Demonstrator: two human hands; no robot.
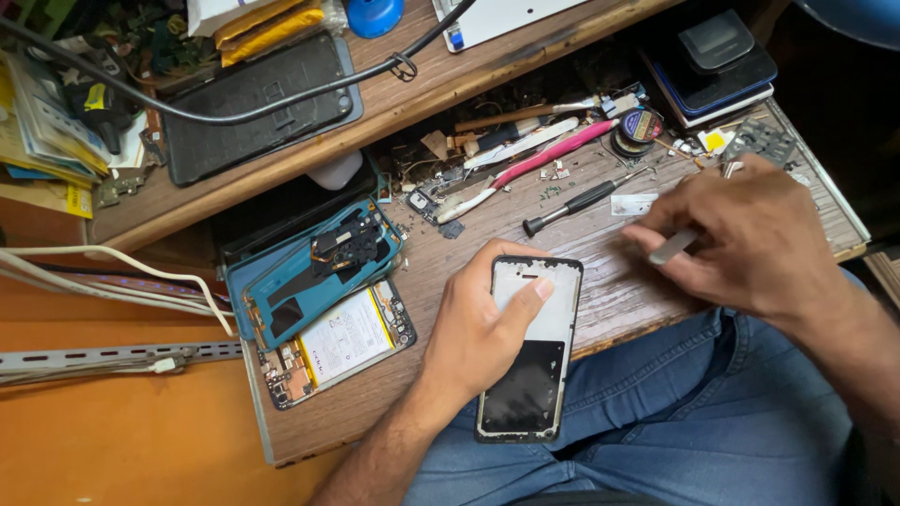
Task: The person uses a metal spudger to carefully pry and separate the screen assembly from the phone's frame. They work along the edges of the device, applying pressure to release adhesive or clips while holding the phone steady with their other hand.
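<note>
So, looking down from the head cam: my left hand [478, 337] is wrapped around a black-framed phone screen panel [531, 351], pale grey on its upper half and dark glass on the lower. Those fingers are clenched around the left edge with the thumb pressed flat across the pale part near the top. The panel sits half over the front edge of the scuffed wooden counter [619, 281] and half over my jeans-covered lap [675, 412], tilted only slightly off straight.

My right hand [750, 239] hangs over the right side of the counter, well apart from the panel, fingers pinched on a slim silvery metal tool [673, 246], probably tweezers, though it's too blurry to be sure.

Left of the panel there's an opened-up phone body with a white battery and bare circuit board [342, 342], and a teal plastic back cover [314, 272] lies overlapping its top edge. Further back on the counter I can see a black-handled screwdriver [577, 203], a pink-and-white brush-like tool [530, 169] and a small round dark tin [639, 126], with screws and tiny bits scattered around them. Up on the raised shelf there's a black rectangular tablet-like slab [258, 103] with a dark cable running across it.
</note>
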